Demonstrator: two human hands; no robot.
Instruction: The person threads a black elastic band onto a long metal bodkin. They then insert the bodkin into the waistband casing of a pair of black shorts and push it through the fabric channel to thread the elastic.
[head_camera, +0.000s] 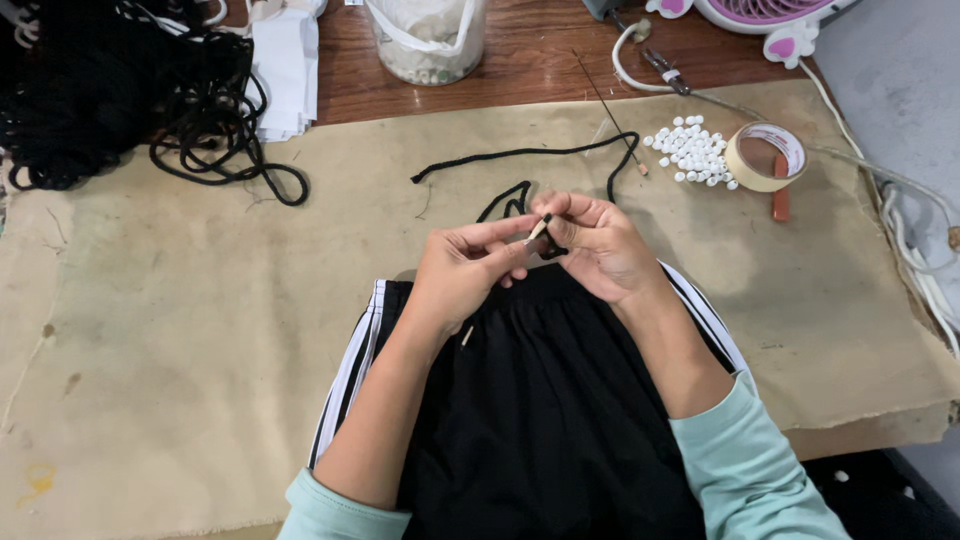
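A: What lies nearest the person?

B: A black fabric garment with white side stripes (545, 400), spread on the lap and the table edge, under both forearms in pale green sleeves.

A: And the hands?

B: They meet just above the garment's waistband. The left hand (462, 272) pinches the tip of a thin black braided cord (540, 150), where a pale taped end (537, 231) shows between thumb and forefinger. The right hand (595, 245) is closed on the same cord, touching the left hand's fingertips. Neither hand is nearer; the tip sits between them.

A: Which way does the cord run?

B: Away from the hands, up the table. It loops just behind the fingers, then stretches across, left to right, towards a thin metal needle-like rod (607, 105).

A: What surface is this?

B: A worn tan cloth cover (200, 330) over a brown wooden table (540, 50).

A: Farther off?

B: To the right, a heap of small white beads (690, 152) beside a roll of beige tape (766, 156); far left, a tangled pile of black cord (110, 90); at the back, a clear plastic tub (428, 40) and a pink desk fan (760, 15).
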